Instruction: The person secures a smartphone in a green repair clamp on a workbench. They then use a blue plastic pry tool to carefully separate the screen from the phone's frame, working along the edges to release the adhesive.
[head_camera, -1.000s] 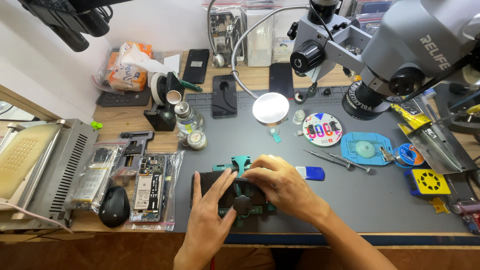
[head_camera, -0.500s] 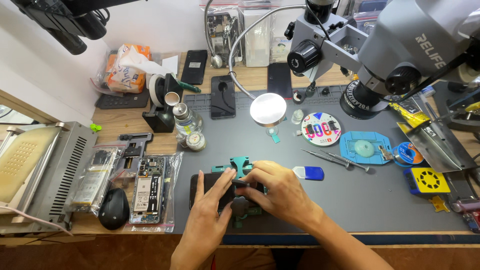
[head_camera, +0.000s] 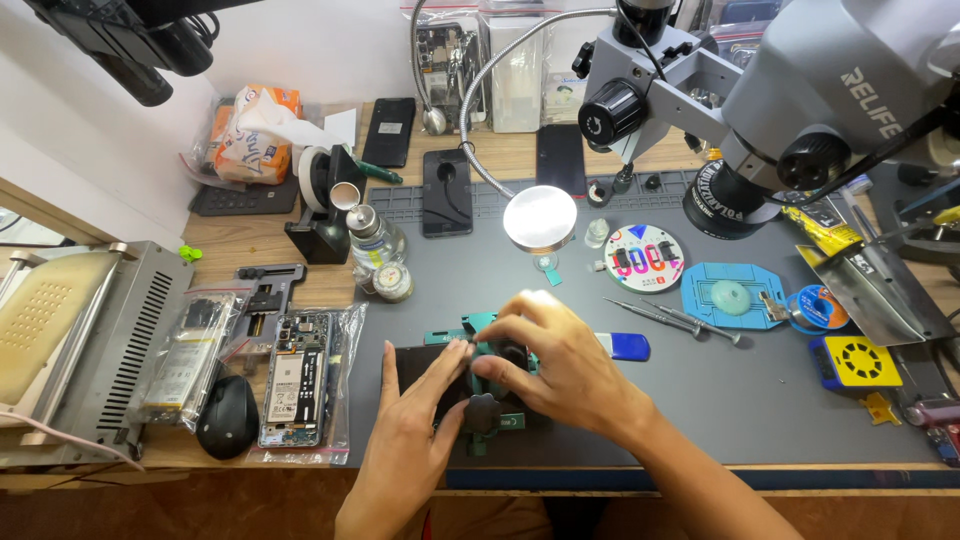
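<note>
A dark phone (head_camera: 425, 372) lies in a green clamp fixture (head_camera: 480, 325) on the grey work mat (head_camera: 700, 400), near the front edge. My left hand (head_camera: 410, 440) rests flat on the phone's left part with its fingers spread and pointing up. My right hand (head_camera: 555, 365) curls over the fixture's right side, its fingertips pinching at the clamp next to a black knob (head_camera: 482, 412). Most of the fixture is hidden under both hands.
A microscope (head_camera: 790, 110) hangs over the mat's right rear, with a round lamp (head_camera: 540, 217) on a gooseneck. Screwdrivers (head_camera: 680, 320), a blue tool (head_camera: 628, 346), a round parts dish (head_camera: 645, 257) and a blue pad (head_camera: 730, 295) lie to the right. Bagged phone boards (head_camera: 300, 375), a black mouse (head_camera: 227, 417) and a grey machine (head_camera: 80, 340) stand left.
My right hand has shifted from covering the phone's middle to the fixture's right side. My left hand's fingers have slid further up onto the phone.
</note>
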